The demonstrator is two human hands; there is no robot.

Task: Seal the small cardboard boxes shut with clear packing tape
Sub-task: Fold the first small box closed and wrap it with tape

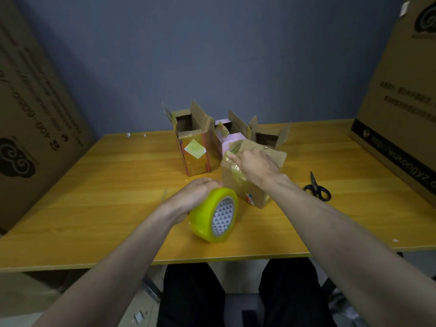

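Desk [99, 204] of yellow-brown wood grain, spanning the view, flanked by large printed brown cardboard cartons leaning at the left [35, 109] and right [401, 95] edges against a blue-grey wall.

Bare forearms reaching in from the near edge, both extended over the desk.

Left hand [195, 194] lying against the far side of a fat roll of yellowish clear packing tape [213, 214], fingers curled round its rim, wrist bent; roll standing on edge on the desk near the front, its grey-patterned core facing right.

Right hand [256, 165] palm-down on top of a small brown cardboard box [243, 187], fingers straight and close together, pressing on glossy tape wrinkled across the box's top left corner; one flap [276, 153] of that box sticking up behind the hand. Box just right of the roll, close but whether touching cannot be told.

Behind, a taller small cardboard box [194, 147] with flaps up, open top showing a dark interior, contents not visible; pale diamond sticker [195, 149] on its near face. Beside it a pink-sided open box [227, 135] and another open brown box [267, 135], interiors dark, contents hidden.

Black-handled scissors [317, 188] lying flat on the desk right of the right forearm, well apart from the boxes.
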